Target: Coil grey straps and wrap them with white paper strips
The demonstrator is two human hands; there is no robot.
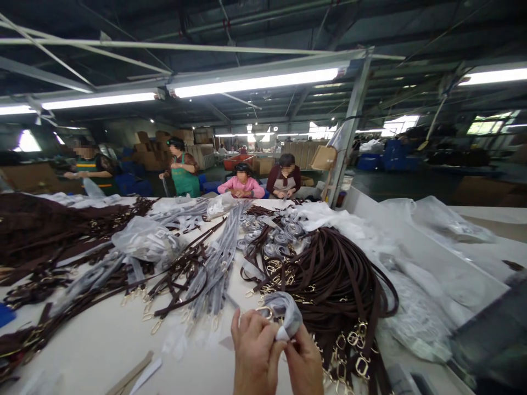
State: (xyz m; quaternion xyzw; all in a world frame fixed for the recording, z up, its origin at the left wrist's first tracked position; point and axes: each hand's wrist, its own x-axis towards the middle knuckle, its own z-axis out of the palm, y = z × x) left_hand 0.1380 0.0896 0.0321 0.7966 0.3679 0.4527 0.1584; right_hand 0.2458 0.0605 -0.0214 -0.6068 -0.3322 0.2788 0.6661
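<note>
Both my hands are close together at the front of the table, closed around one coiled strap [290, 312] in greyish see-through wrapping. My left hand [255, 348] pinches the coil's near side, where a small white piece [282, 333] shows. On the right, my right hand [303, 359] grips the coil's lower edge, its fingertips partly hidden. A gold-coloured metal clasp [265, 311] sticks out of the coil on the left. Just beyond lies a big heap of dark brown straps [333, 269] with gold clasps [362, 365]. Several wrapped coils [284, 233] rest behind it.
Long wrapped straps [214, 269] stretch across the white table [102, 329]. A clear bag of white pieces [146, 241] sits left, beside more brown straps [181, 274]. Crumpled plastic [415, 312] covers the right side. Across the table, several people work near a metal post [349, 126].
</note>
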